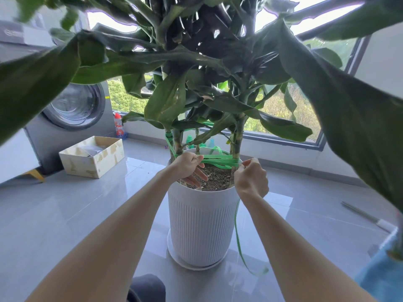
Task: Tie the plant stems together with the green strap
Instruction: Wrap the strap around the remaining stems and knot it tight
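A tall leafy plant grows from a white ribbed pot on the floor. Its stems rise from the soil, and a green strap runs in several bands between the left stem and the right stem just above the soil. My left hand pinches the strap at the left side, its other fingers stretched out over the soil. My right hand grips the strap beside the right stem. The strap's loose end hangs down the pot's right side and curls onto the floor.
A washing machine stands at the left with an open cardboard box in front of it. A bottle sits by the window sill. A metal rod lies on the tiles at the right. Big leaves hang overhead.
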`<state>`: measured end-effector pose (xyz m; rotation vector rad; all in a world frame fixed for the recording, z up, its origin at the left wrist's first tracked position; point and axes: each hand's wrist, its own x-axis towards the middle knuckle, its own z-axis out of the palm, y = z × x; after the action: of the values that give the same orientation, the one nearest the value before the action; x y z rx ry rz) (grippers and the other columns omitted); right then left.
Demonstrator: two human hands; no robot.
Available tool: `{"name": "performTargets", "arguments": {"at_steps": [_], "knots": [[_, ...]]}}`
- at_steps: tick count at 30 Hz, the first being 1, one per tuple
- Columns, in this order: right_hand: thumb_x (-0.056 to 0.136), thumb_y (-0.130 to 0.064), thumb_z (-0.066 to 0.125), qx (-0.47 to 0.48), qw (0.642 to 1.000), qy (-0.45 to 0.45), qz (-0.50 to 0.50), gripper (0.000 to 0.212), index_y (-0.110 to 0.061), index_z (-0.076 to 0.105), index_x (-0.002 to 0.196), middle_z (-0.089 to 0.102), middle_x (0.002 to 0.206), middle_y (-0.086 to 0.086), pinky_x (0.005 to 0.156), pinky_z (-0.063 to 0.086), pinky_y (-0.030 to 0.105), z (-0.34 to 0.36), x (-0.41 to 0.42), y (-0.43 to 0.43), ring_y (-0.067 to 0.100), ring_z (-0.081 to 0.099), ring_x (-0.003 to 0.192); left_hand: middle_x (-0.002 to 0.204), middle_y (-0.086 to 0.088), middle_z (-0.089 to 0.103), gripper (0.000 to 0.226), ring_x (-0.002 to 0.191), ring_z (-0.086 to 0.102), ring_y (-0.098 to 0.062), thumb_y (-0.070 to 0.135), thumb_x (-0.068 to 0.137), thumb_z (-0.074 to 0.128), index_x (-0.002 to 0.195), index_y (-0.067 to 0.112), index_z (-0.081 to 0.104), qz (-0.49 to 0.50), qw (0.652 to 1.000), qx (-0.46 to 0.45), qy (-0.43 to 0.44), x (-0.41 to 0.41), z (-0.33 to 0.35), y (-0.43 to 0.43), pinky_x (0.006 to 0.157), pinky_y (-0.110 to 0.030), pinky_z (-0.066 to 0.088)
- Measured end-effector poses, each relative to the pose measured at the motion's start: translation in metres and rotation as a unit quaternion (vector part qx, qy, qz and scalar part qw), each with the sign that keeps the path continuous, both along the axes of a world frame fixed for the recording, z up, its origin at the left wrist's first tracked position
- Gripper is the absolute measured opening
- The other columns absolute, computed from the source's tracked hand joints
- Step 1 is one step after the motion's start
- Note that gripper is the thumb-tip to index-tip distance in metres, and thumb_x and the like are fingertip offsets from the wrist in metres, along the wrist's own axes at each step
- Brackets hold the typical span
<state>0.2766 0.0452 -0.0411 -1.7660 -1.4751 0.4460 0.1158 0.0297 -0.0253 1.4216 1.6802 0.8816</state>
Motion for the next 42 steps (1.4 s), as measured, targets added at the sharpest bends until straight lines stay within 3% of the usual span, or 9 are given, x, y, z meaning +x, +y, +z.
{"name": "performTargets", "arguments": {"at_steps": [6,11,16,22,34,42], "knots": [[0.092,-0.016,0.048,-0.068,0.995,-0.057,0.037,0.023,-0.009,0.049,0.113,0.061,0.111,0.012,0.074,0.038,0.033,0.004,0.005,-0.008,0.033,0.058,0.104,0.066,-0.001,0.069,0.022,0.039,0.061,-0.013,0.025,0.102,0.035,0.111,0.007,0.043,-0.018,0.999,0.030,0.015,-0.003,-0.002,-0.003,0.036,-0.019,0.047],[0.094,-0.014,0.044,-0.043,0.996,-0.074,0.037,0.020,-0.008,0.045,0.113,0.061,0.111,0.013,0.072,0.036,0.033,0.007,0.005,-0.015,0.034,0.058,0.103,0.070,-0.003,0.070,0.016,0.041,0.061,-0.013,0.026,0.101,0.038,0.111,0.015,0.044,-0.019,0.998,0.052,0.038,-0.007,-0.005,-0.003,0.039,-0.021,0.049],[0.095,-0.013,0.043,-0.014,0.996,-0.079,0.031,0.017,-0.008,0.045,0.111,0.063,0.107,0.014,0.068,0.036,0.032,0.004,0.004,-0.010,0.034,0.059,0.098,0.077,-0.007,0.073,0.020,0.050,0.065,-0.023,0.028,0.098,0.044,0.097,0.011,0.056,-0.016,0.994,0.086,0.061,-0.012,-0.008,-0.003,0.041,-0.023,0.049],[0.098,-0.019,0.043,0.022,0.996,-0.081,0.038,0.014,-0.011,0.049,0.108,0.065,0.104,0.013,0.068,0.037,0.033,0.004,0.004,0.006,0.033,0.060,0.095,0.079,-0.003,0.073,0.024,0.052,0.067,-0.026,0.025,0.095,0.052,0.111,0.009,0.061,0.003,0.987,0.124,0.098,-0.015,-0.011,-0.001,0.051,-0.033,0.055],[0.098,-0.020,0.045,0.027,0.997,-0.063,0.035,0.013,-0.012,0.051,0.107,0.066,0.103,0.012,0.067,0.037,0.032,0.000,0.001,0.017,0.032,0.060,0.092,0.079,-0.001,0.072,0.021,0.048,0.067,-0.018,0.024,0.095,0.052,0.110,0.012,0.060,0.035,0.975,0.144,0.168,-0.009,-0.011,0.007,0.050,-0.026,0.051],[0.099,-0.021,0.044,0.041,0.998,-0.047,0.031,0.013,-0.014,0.052,0.105,0.066,0.099,0.011,0.066,0.036,0.031,-0.002,0.000,0.018,0.028,0.053,0.079,0.074,0.004,0.072,0.017,0.049,0.067,-0.019,0.026,0.096,0.050,0.105,0.015,0.059,0.036,0.972,0.146,0.179,-0.009,-0.011,0.006,0.062,-0.040,0.058]]}}
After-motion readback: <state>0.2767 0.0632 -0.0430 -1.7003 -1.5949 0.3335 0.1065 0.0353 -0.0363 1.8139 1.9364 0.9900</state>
